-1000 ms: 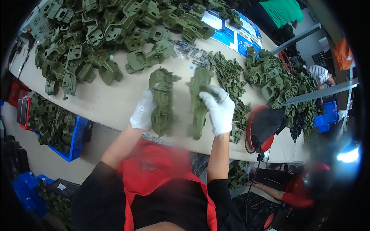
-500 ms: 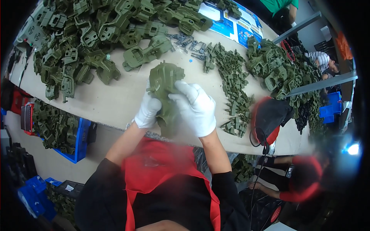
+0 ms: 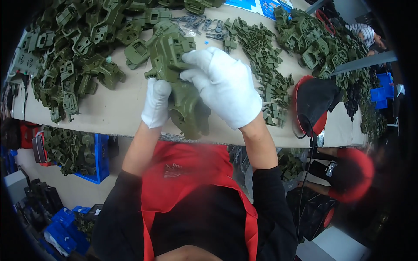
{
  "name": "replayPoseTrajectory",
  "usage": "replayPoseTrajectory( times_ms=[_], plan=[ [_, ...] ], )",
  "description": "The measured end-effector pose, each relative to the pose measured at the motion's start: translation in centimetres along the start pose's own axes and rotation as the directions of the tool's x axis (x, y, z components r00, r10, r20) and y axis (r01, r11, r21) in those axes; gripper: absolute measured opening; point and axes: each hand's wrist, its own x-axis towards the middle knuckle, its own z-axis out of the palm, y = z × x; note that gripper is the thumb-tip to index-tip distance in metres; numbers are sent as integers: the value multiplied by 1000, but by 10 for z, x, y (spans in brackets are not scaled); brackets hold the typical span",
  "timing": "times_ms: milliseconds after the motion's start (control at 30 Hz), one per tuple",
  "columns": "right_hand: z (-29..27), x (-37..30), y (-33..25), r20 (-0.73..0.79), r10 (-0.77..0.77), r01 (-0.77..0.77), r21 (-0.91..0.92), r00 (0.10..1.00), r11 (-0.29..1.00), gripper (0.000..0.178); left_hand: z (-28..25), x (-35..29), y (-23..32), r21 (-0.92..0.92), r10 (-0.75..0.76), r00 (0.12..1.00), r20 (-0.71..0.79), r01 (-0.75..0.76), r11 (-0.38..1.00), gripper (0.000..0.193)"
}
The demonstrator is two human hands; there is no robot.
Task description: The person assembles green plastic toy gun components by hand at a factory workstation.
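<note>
A large olive-green moulded plastic part (image 3: 188, 106), like a toy vehicle body, is held up over the table's near edge, its length running away from me. My left hand (image 3: 156, 101), in a white glove, grips its left side, thumb up; the other fingers are hidden beneath the part. From the right, my white-gloved right hand (image 3: 228, 87) closes on the part's upper right side with thumb and bent fingers. Whether a smaller piece sits under those fingertips I cannot make out. Just beyond lies another green plastic body (image 3: 137, 54), partly covered by the held part.
Heaps of green bodies (image 3: 93, 56) cover the table's left. Small green pieces (image 3: 261, 56) and grey pieces (image 3: 213, 26) lie beyond my hands. At right are a black-and-red cap (image 3: 315, 102), another green heap (image 3: 311, 43) and a seated person (image 3: 348, 174). A blue crate (image 3: 102, 158) stands lower left.
The view has shifted, so the table sits higher in it. The held part has tilted, its far end swinging left. Both hands still hold it, the right hand now further up its side.
</note>
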Motion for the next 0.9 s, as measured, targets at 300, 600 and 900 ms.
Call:
replayPoseTrajectory(
  times_ms=[300, 600, 900],
  plan=[
    [-3, -11, -1, -54, -4, 7, 43, 999, 999, 25, 11, -12, 7, 27, 5, 1000, 19, -5, 1000, 105],
    [-8, -17, -9, -69, 30, -29, 18, 997, 999, 27, 10, -18, 4, -73, -31, 1000, -2, 31, 997, 115],
    [-4, -16, -7, 11, -25, 26, -16, 1000, 1000, 25, 1, -19, -13, -183, -4, 1000, -14, 2, 983, 110]
  ],
)
